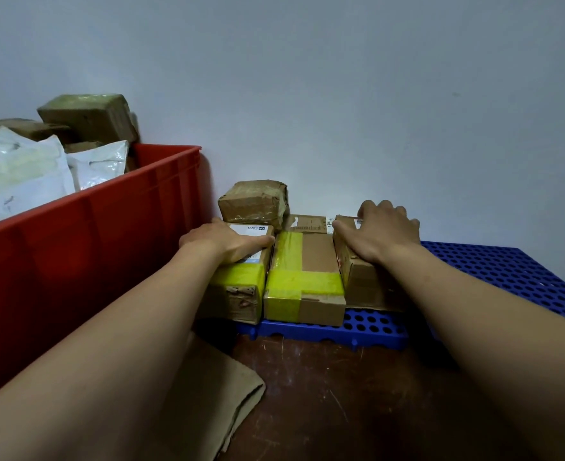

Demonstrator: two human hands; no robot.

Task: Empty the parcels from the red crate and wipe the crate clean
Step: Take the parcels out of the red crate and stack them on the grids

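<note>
The red crate stands at the left, still holding white plastic mailers and brown parcels. To its right, several cardboard parcels lie side by side on a blue perforated pallet. My left hand grips the top of the left parcel, which has yellow tape and a white label. My right hand lies over the top of the right parcel, fingers bent over its far edge. Between them sits a parcel with a yellow tape cross. A taped brown parcel rests behind, by the wall.
A grey wall closes off the back directly behind the parcels. A folded brown cloth or paper lies on the dark brown floor in front of the crate. The pallet's right half is bare.
</note>
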